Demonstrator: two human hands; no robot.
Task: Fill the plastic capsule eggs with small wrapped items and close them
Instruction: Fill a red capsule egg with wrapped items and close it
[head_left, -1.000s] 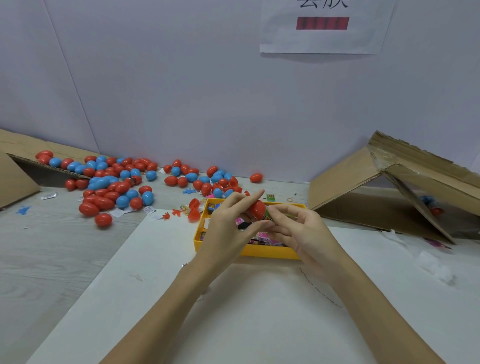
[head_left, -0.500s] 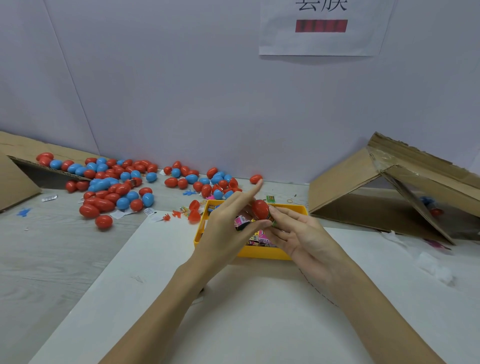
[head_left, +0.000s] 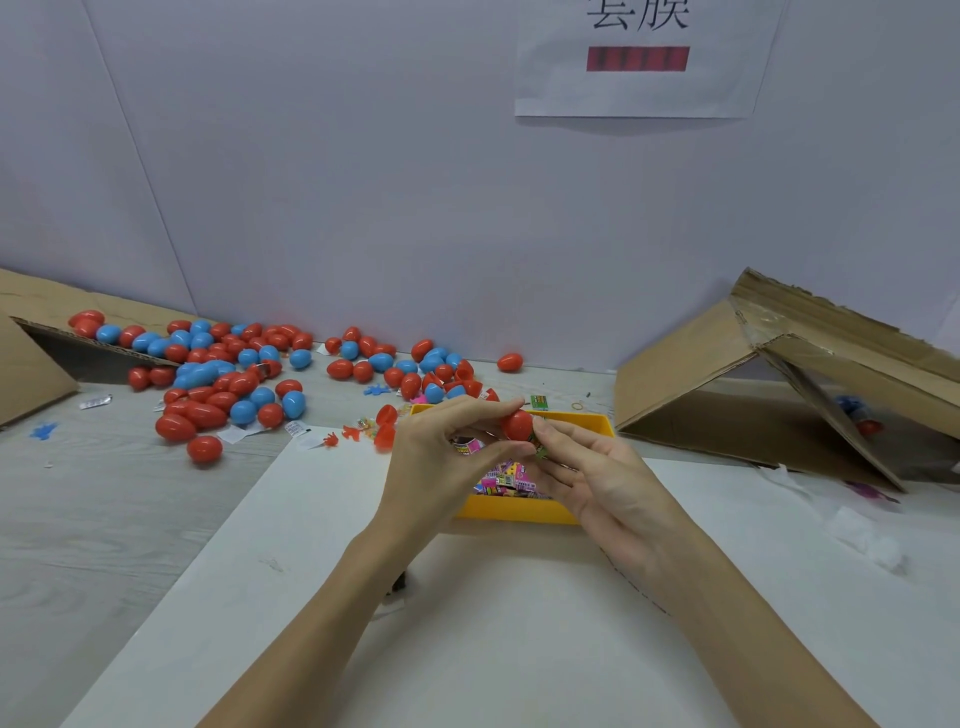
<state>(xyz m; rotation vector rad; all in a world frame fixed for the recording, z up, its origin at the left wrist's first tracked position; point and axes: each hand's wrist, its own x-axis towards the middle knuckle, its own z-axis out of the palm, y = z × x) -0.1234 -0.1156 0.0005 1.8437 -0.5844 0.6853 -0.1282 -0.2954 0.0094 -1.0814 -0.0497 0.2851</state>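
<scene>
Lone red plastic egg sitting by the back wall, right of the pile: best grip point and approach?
Take the lone red plastic egg across its narrow middle, fingers front and back, coming from above. It lies on its side on the grey table, long axis roughly left-right, apart from the pile, so the top is free; the wall looks close behind.

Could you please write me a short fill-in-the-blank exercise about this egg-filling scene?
1. Both hands hold a ____ egg half.
2. The wrapped items lie in a ____ tray.
3. The loose eggs on the table are red and ____.

Missing words: red; yellow; blue
</scene>
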